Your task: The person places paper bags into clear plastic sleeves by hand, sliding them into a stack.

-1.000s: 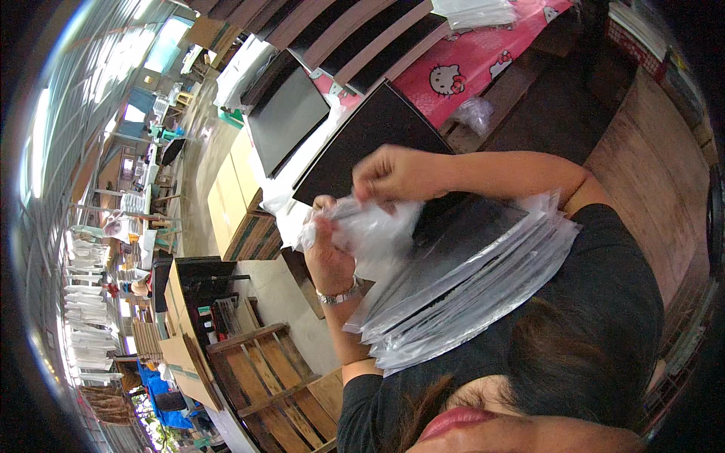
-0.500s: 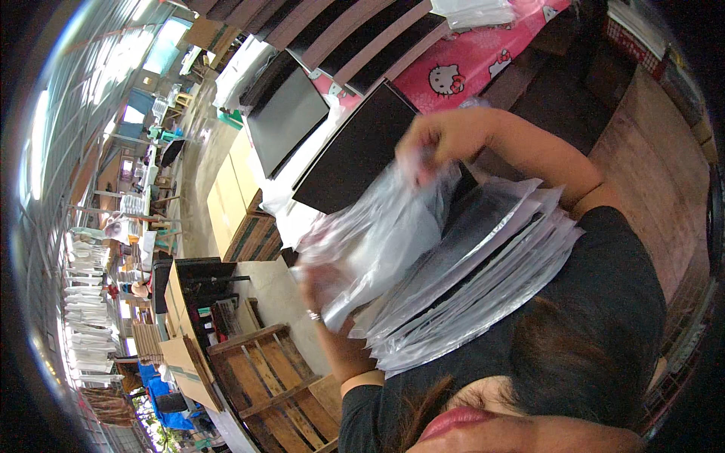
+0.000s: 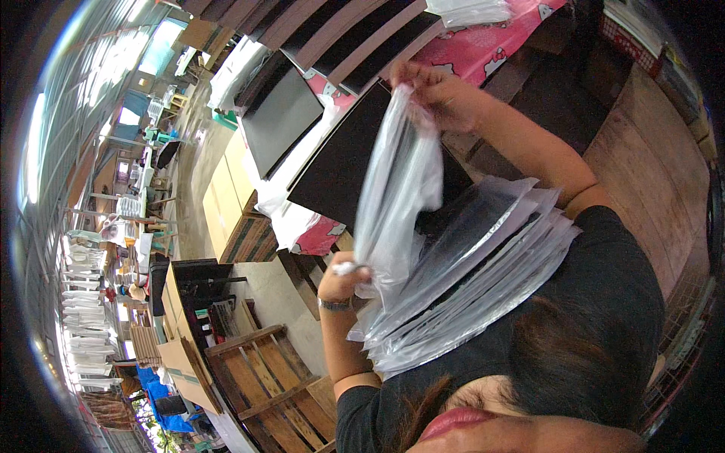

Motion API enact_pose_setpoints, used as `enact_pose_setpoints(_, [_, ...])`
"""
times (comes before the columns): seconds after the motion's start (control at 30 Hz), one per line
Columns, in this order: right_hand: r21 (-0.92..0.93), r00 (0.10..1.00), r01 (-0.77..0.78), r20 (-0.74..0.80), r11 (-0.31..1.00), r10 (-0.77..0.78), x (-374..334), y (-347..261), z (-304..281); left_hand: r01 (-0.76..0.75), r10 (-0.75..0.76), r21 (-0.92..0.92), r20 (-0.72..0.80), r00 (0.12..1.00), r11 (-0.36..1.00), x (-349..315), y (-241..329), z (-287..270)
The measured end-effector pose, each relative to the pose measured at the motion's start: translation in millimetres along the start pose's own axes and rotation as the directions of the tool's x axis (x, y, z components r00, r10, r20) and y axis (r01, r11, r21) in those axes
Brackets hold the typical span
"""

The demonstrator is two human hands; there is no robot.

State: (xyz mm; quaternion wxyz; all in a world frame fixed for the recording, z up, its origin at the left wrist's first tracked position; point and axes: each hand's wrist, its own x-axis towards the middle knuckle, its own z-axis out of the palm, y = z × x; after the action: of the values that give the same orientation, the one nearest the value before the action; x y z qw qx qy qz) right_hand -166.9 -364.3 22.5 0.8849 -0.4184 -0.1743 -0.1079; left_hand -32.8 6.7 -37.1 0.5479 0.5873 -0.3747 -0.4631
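Observation:
A clear plastic bag [image 3: 400, 162] is stretched between my two hands, bunched into long folds. Its lower end is gripped in the closed fingers of my left hand [image 3: 346, 281], at the left of the view. My right hand [image 3: 445, 98], farther up and to the right, pinches the other end; its fingers are slightly blurred. Close to my body, a thick stack of clear plastic bags [image 3: 468, 279] lies fanned in layers. Beneath the stretched bag is a flat black panel [image 3: 340, 170], partly covered by it.
A dark grey panel [image 3: 283, 117] rests beyond the black one. Rows of black pieces [image 3: 355, 38] line the far side over a pink patterned cloth [image 3: 483, 57]. Cardboard boxes [image 3: 230, 192] stand at the left, with a wooden pallet [image 3: 272, 377] nearer.
My right hand has moved up and away, drawing the bag longer and narrower. My left hand has shifted slightly right and up, and the bag's loose spread has gathered into folds.

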Motion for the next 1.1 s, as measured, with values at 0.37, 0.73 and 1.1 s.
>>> enact_pose_setpoints(0.37, [-1.000,0.908,0.025,0.024,-0.002,-0.417,25.8,21.8,-22.6,-0.109,0.320,0.301,-0.889,0.327,0.947,76.1,45.1,9.9])
enact_pose_setpoints(0.73, [-0.388,0.913,-0.357,-0.336,0.850,0.231,-35.7,-21.0,11.6,-0.193,0.061,-0.083,-0.768,0.637,0.978,-6.5,60.6,33.3])
enact_pose_setpoints(1.1, [-0.040,0.619,-0.754,-0.379,0.656,0.689,-145.7,115.0,-147.6,0.529,-0.421,0.395,-0.331,0.845,0.751,23.2,-99.9,25.3])
